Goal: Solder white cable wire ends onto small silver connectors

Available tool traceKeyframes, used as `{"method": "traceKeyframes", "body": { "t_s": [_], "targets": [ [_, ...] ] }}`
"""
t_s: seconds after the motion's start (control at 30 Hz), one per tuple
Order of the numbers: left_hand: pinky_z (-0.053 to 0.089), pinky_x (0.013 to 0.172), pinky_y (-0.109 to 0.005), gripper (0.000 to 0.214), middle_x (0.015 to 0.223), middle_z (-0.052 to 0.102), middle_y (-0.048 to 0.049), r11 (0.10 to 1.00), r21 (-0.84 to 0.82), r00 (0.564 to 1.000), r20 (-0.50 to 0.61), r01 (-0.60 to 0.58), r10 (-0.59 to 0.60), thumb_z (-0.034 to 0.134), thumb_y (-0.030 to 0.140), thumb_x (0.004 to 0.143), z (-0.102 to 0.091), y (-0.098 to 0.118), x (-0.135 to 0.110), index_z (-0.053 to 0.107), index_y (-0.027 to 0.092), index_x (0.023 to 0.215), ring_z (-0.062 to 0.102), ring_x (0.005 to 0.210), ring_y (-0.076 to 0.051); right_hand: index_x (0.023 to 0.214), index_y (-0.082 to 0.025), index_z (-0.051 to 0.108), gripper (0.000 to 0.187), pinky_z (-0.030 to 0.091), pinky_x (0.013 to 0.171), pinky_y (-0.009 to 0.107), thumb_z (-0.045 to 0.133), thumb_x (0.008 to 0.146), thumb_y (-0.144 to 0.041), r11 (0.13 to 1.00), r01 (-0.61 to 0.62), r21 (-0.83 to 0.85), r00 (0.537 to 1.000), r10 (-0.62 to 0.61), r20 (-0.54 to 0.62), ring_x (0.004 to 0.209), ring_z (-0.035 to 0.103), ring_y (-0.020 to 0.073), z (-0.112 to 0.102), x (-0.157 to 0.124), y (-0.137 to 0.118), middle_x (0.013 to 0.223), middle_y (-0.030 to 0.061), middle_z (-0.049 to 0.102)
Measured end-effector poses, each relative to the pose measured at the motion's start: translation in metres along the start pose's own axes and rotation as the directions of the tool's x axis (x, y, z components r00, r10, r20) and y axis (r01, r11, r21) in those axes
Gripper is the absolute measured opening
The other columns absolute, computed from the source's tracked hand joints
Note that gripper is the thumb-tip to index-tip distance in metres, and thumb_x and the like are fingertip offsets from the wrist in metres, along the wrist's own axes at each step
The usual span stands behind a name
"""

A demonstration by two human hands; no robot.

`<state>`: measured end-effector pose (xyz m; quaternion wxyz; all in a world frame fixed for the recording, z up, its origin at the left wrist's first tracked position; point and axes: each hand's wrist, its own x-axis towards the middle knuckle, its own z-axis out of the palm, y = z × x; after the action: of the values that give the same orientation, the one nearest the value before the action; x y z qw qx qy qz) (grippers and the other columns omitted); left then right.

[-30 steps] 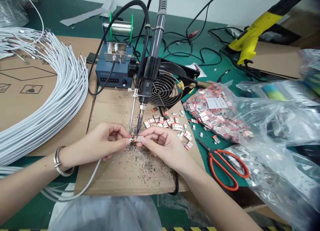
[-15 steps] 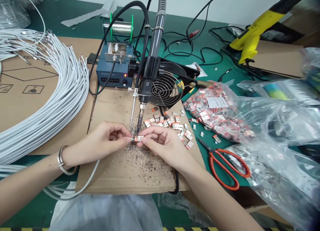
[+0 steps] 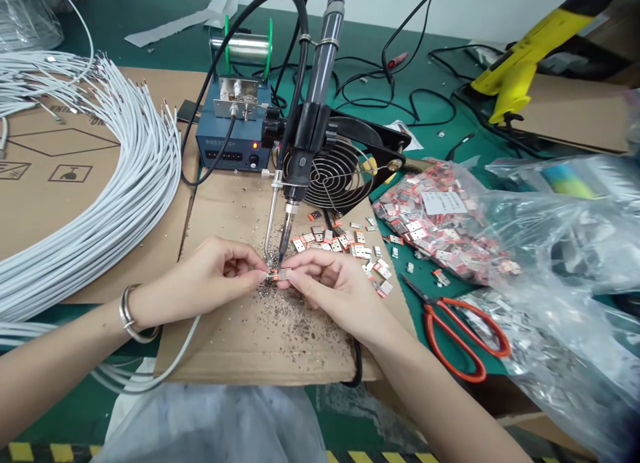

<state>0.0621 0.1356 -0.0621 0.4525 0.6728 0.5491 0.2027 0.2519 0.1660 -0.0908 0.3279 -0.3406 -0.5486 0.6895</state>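
Note:
Between thumb and fingers, my right hand (image 3: pixel 330 286) pinches a small USB connector (image 3: pixel 284 274) with a metal shell and a red-orange part. My left hand (image 3: pixel 225 273) is closed on the end of a white cable (image 3: pixel 186 343), which hangs down from the palm toward the board's near edge. Cable end and connector meet directly under the tip of a soldering iron (image 3: pixel 284 239) clamped in a stand. A thin metal solder guide tube (image 3: pixel 271 226) ends beside that tip. Whether the wires touch the connector's contacts is too small to tell.
Loose connectors (image 3: pixel 330 239) lie right of the iron, near a fan (image 3: pixel 333 173). Red-handled scissors (image 3: pixel 465 336) and a bag of connectors (image 3: pixel 435 216) are farther right. A blue solder feeder (image 3: pixel 233 139) stands behind; a large white cable bundle (image 3: pixel 145 203) lies left.
The whole scene has shifted slightly to the right as the head camera moved. Both hands keep the same grips under the iron, with the tip still just above the connector.

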Motion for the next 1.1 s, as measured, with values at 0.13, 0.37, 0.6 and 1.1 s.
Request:
{"method": "traceKeyframes", "body": {
  "t_s": [0.13,0.37,0.6,1.1],
  "targets": [
    [0.030,0.050,-0.013,0.027,0.068,0.057,0.0010,1.000,-0.021,1.000,-0.012,0.024,-0.024,0.052,0.038,0.081,0.000,0.006,-0.001,0.064,0.015,0.086,0.040,0.058,-0.004,0.083,-0.008,0.058,0.012,0.029,0.037,0.009,0.061,0.075,-0.016,1.000,-0.003,0.029,1.000,0.003,0.016,0.044,0.045,-0.0012,-0.001,0.001,-0.001,0.067,0.0037,0.064],
    [0.027,0.046,-0.012,0.027,0.062,0.051,0.0010,0.998,-0.039,0.999,-0.005,0.051,-0.051,0.054,0.036,0.080,0.001,0.010,0.000,0.064,0.012,0.084,0.036,0.054,-0.003,0.084,-0.008,0.058,0.013,0.027,0.037,0.008,0.063,0.075,-0.016,0.997,-0.023,0.071,0.999,0.021,0.031,0.045,0.046,-0.0014,-0.003,0.001,0.002,0.069,0.0048,0.064],
    [0.029,0.047,-0.012,0.026,0.064,0.054,0.0005,0.998,-0.066,1.000,0.000,0.020,-0.020,0.053,0.037,0.081,0.001,0.005,0.000,0.064,0.013,0.083,0.038,0.056,-0.004,0.084,-0.008,0.059,0.012,0.028,0.037,0.007,0.063,0.075,-0.016,0.990,-0.049,0.133,0.998,0.042,0.051,0.041,0.042,-0.0030,-0.004,0.002,0.002,0.069,0.0044,0.065],
    [0.033,0.053,-0.016,0.029,0.068,0.057,-0.0008,0.998,-0.044,0.999,0.007,0.054,-0.054,0.053,0.040,0.080,0.001,0.003,0.002,0.063,0.013,0.084,0.042,0.059,-0.006,0.080,-0.008,0.059,0.007,0.028,0.036,0.004,0.061,0.075,-0.011,0.983,-0.064,0.174,0.997,0.057,0.042,0.040,0.044,-0.0037,0.000,0.002,-0.003,0.067,0.0034,0.065]
  ]
}}
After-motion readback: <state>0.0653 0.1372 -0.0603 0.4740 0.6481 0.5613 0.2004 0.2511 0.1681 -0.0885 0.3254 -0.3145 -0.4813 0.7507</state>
